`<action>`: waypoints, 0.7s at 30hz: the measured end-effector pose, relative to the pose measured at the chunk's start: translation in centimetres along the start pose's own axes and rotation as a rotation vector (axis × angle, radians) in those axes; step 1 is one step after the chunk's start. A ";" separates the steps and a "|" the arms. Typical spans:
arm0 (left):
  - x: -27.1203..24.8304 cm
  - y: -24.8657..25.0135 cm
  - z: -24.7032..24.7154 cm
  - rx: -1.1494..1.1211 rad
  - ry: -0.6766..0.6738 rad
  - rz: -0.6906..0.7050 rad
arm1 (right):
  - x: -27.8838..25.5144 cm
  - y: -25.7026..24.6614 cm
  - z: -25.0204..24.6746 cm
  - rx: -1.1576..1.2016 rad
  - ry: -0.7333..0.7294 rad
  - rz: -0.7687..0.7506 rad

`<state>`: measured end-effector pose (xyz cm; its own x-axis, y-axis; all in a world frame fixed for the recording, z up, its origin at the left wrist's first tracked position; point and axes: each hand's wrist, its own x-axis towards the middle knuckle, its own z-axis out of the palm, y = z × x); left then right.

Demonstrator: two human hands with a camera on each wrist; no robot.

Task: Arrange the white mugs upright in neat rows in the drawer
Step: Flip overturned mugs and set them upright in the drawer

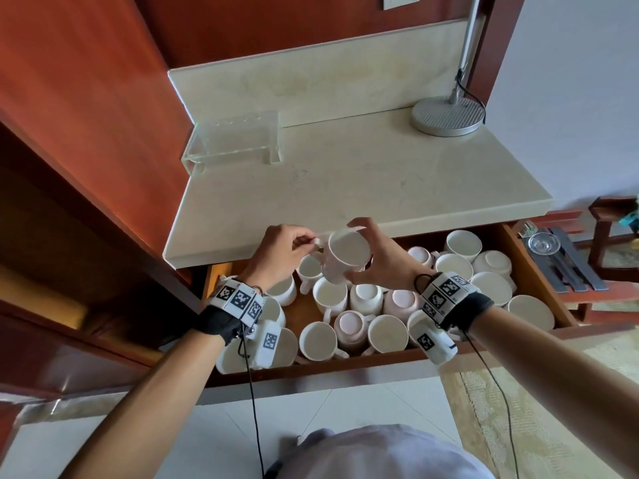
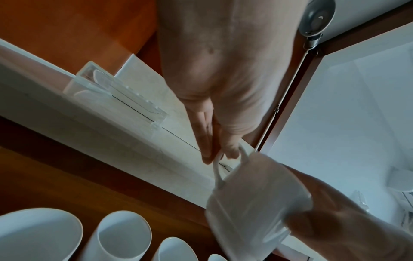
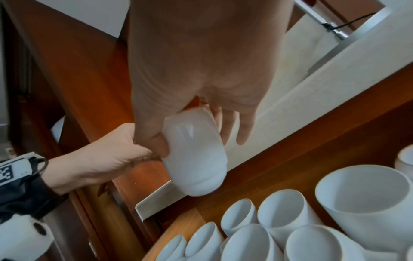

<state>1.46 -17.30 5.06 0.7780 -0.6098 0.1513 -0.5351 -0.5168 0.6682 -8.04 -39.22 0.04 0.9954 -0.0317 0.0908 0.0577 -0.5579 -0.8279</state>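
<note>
Mug (image 1: 345,257) tilted, mouth toward camera, handle left, both hands (image 1: 280,254) (image 1: 383,261) holding

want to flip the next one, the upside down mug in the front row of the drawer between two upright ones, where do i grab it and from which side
Grip the upside-down mug around its body from straight above. Its base faces up, so there is no open rim to hook. Upright mugs crowd it left and right, leaving little side access. Its handle is not clearly visible.
</note>
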 end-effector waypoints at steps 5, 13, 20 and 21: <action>-1.3 -0.6 0.5 0.064 -0.018 -0.053 | 1.0 0.0 0.5 -0.172 -0.164 -0.018; -4.7 -4.1 -0.2 0.012 0.015 -0.149 | 2.2 -2.2 4.2 -0.346 -0.240 -0.070; -5.3 -8.2 -1.0 0.121 -0.120 -0.201 | 3.2 -4.0 8.7 -0.512 -0.282 -0.093; -5.1 -8.8 -1.0 0.161 -0.161 -0.210 | 3.4 -4.1 9.2 -0.537 -0.288 -0.075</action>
<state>2.52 -8.97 -0.87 0.8221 -0.5599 -0.1037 -0.4229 -0.7223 0.5471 -4.19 -29.39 -1.39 0.9752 0.2072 -0.0772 0.1560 -0.8922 -0.4239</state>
